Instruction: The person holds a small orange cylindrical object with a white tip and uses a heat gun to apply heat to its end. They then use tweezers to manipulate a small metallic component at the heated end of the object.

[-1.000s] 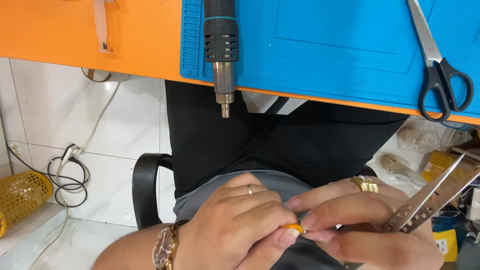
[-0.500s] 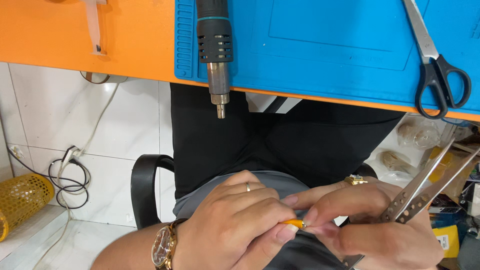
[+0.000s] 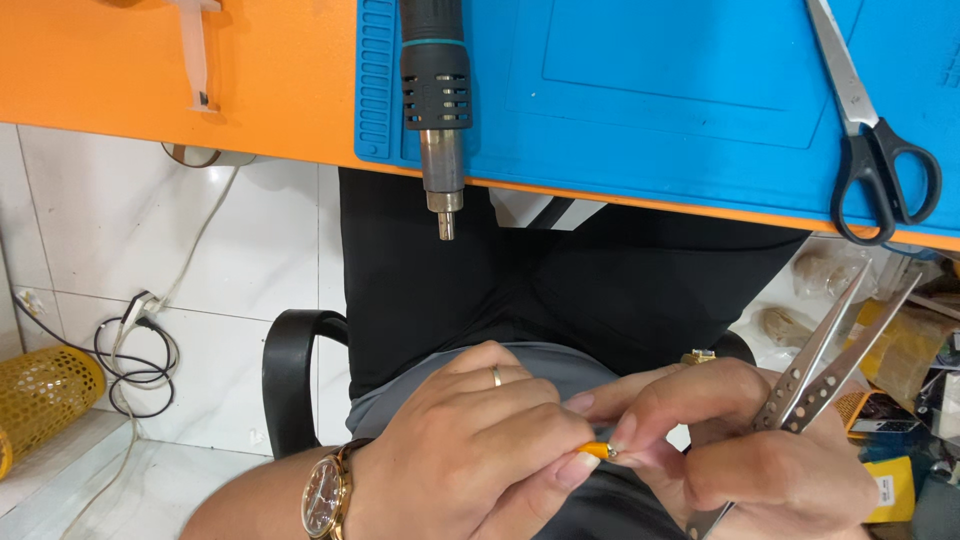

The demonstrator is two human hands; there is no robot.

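Head view: looking down over the bench edge onto the lap, both hands working low in the frame.
Left hand [image 3: 455, 460]: fingers curled, thumb and forefinger pinched on the small orange piece [image 3: 597, 450]; ring on one finger, wristwatch [image 3: 326, 495] at the wrist.
Right hand [image 3: 740, 450]: fingertips closed on the metal-tipped end of the same orange piece; metal tweezers [image 3: 820, 375] also tucked in this hand, tips angled up and to the right.
Orange piece: lies between the two hands, touched by both, mostly covered by fingers; exact shape cannot be told.
Hands relative to each other: together, fingertips meeting over the lap, below the table edge.
Orange table [image 3: 150, 70]: across the top of the frame.
Blue mat [image 3: 650, 90]: lies on the table.
Hot-air gun [image 3: 437, 100]: on the mat, nozzle overhanging the edge.
Scissors [image 3: 870, 130]: on the mat, at right, well apart from the hands.
Floor, left: yellow mesh basket [image 3: 40, 400], coiled cables [image 3: 135, 350].
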